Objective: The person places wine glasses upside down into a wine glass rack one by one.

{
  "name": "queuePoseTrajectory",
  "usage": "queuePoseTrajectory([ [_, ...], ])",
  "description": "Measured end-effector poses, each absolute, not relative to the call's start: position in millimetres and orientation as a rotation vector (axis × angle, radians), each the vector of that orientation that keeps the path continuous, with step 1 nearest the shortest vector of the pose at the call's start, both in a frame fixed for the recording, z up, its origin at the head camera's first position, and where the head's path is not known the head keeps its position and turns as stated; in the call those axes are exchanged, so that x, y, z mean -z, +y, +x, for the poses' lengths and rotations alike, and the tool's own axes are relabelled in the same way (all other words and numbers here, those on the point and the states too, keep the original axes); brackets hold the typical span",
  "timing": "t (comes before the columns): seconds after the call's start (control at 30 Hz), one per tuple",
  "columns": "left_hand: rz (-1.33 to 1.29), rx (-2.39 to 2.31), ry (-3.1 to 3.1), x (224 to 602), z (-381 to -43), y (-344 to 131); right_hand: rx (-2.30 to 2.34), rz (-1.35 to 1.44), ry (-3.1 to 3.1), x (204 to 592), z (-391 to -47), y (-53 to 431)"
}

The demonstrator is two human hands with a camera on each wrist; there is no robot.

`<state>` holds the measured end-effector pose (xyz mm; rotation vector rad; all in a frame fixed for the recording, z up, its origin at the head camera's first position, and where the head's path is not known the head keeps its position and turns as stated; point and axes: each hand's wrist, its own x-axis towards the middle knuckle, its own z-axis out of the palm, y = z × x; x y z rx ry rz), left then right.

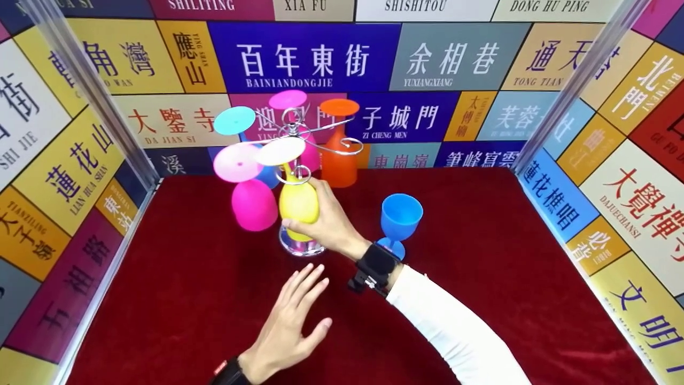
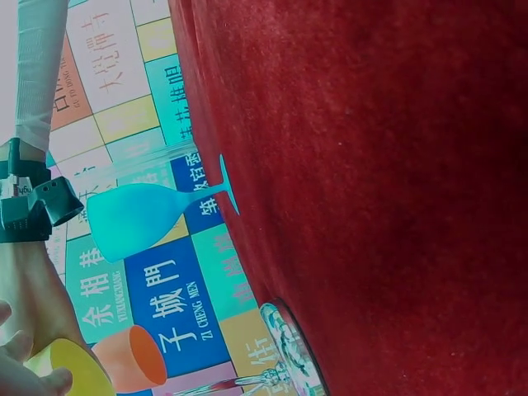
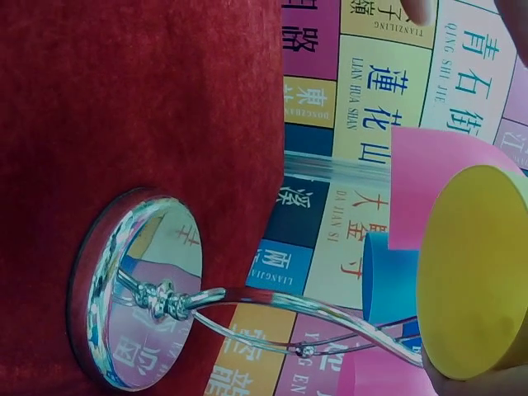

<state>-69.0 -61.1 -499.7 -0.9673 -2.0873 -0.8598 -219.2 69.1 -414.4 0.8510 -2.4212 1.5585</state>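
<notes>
My right hand (image 1: pixel 334 222) grips the bowl of a yellow goblet (image 1: pixel 298 200), which is upside down with its foot up beside a curled hook of a silver metal goblet rack (image 1: pixel 293 130). In the right wrist view the goblet's round mouth (image 3: pixel 470 272) faces down toward the table, near the rack's curved stem. My left hand (image 1: pixel 291 321) is held nearer the front, fingers extended and thumb apart, with nothing in it. On the rack hang a pink goblet (image 1: pixel 254 206) to the left of the yellow one and an orange goblet (image 1: pixel 340 155) behind to the right.
A blue goblet (image 1: pixel 401 216) stands upright on the red cloth (image 1: pixel 187 299), right of the rack's shiny round base (image 3: pixel 99 305). Another blue goblet (image 1: pixel 235 120) and a second pink goblet (image 1: pixel 288 100) hang at the rack's back. Panels with printed signs (image 1: pixel 299 56) enclose the table.
</notes>
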Motion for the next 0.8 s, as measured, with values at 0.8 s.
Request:
queuePoseTrajectory([
  [0.8, -0.946, 0.821, -2.127, 506.7, -64.8, -64.3, -1.469, 1.049, -2.370, 421.5, -199.7, 73.5],
])
